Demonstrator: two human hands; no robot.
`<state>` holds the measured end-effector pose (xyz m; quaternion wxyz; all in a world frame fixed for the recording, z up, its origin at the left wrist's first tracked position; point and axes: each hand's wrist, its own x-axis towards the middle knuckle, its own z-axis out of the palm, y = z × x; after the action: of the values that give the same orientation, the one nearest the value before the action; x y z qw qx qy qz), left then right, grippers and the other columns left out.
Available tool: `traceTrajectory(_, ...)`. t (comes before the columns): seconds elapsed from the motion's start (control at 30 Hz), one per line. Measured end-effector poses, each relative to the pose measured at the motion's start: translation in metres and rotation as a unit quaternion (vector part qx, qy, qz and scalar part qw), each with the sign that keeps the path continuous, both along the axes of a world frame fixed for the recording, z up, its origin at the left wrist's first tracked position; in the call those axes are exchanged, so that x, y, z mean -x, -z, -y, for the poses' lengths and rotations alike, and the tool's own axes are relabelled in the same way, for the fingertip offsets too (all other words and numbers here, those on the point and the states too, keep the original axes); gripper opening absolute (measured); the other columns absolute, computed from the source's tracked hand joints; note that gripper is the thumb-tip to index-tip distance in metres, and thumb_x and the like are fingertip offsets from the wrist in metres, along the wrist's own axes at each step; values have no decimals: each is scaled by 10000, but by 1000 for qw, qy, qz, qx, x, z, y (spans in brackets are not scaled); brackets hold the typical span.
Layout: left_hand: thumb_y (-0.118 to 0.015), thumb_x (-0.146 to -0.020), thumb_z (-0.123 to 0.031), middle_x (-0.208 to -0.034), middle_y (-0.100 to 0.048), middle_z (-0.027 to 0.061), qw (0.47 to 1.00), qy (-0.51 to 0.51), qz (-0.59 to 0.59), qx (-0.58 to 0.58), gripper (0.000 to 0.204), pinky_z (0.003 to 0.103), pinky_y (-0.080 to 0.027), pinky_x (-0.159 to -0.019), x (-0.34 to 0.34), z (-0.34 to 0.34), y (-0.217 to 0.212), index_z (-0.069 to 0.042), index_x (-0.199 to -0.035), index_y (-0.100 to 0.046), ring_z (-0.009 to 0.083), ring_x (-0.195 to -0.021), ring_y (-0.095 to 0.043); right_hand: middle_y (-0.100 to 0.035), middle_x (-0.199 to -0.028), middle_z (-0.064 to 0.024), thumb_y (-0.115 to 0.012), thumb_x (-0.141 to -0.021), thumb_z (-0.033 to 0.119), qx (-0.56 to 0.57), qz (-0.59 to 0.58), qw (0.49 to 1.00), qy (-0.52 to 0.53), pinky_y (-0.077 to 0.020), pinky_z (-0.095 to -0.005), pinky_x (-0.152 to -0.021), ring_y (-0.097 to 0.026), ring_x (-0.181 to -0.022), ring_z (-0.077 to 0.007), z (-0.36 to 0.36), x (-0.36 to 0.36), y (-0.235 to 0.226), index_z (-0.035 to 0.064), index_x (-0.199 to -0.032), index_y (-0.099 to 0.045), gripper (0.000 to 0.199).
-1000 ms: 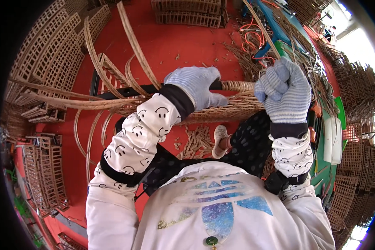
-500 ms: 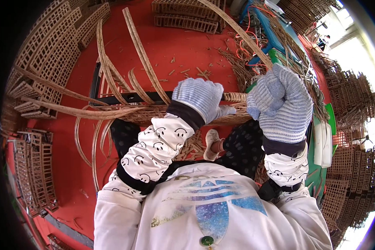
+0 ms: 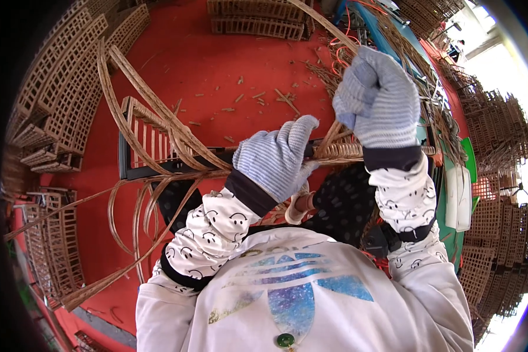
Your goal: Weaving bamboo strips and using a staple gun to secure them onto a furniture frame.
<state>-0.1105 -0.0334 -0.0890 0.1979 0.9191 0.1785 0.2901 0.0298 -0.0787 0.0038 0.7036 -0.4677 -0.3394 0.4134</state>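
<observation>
A black metal frame [image 3: 125, 158] with woven cane slats lies across my lap over the red floor. My left hand [image 3: 278, 157], in a grey striped knit glove, presses down on the frame's woven top bar [image 3: 340, 152]. My right hand [image 3: 379, 98], in the same kind of glove, is raised above the bar in a fist around a long cane strip [image 3: 320, 23] that runs up and away to the left. Loose cane strips [image 3: 152, 111] arc from the frame's left part and trail down to the floor.
Stacks of woven cane panels [image 3: 53, 100] stand at the left, another stack [image 3: 258, 17] at the top and more [image 3: 498, 146] at the right. Cane offcuts [image 3: 258, 97] litter the red floor. Bundles of raw cane [image 3: 416, 64] lie by a blue-green surface at the upper right.
My right hand has risen and pulled the cane strip upward. My left hand has stayed on the woven bar. The view has shifted, so the frame sits lower in the picture.
</observation>
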Motion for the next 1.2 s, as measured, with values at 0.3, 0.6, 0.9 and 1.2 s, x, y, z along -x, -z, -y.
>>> traceTrajectory(0.3,-681,-712,-391,-688,-599,66,993,-7,-65,-96,357,353,-466,-518,-18,-10,7,-97,-862,-543,241,-589,-598,-301,-439,12,-451,-895,253,21,64,996,61,-278,-286,-365,-298,-350,-130,28,10,-11,134,-550,-358,376)
traceTrajectory(0.6,-688,-692,-387,-645,-576,59,998,-14,-16,-62,373,351,-462,-519,-12,-4,3,-97,-862,-525,227,-559,-591,-327,-462,6,-483,-878,252,0,141,989,46,-279,-283,-376,-320,-372,-131,12,14,-8,111,-567,-393,354)
traceTrajectory(0.9,-699,-677,-399,-620,-566,52,995,-28,-23,-97,385,346,-461,-492,-19,-9,5,-105,-843,-516,226,-534,-586,-341,-464,6,-497,-873,233,-31,114,992,46,-274,-277,-373,-323,-370,-127,26,11,-11,103,-569,-409,343)
traceTrajectory(1.2,-703,-682,-355,-647,-574,48,995,-21,-18,-100,363,341,-463,-491,-9,1,5,-99,-854,-510,224,-553,-590,-327,-445,20,-498,-873,217,-54,-10,998,-8,-250,-264,-356,-296,-346,-110,12,9,-8,119,-539,-375,369)
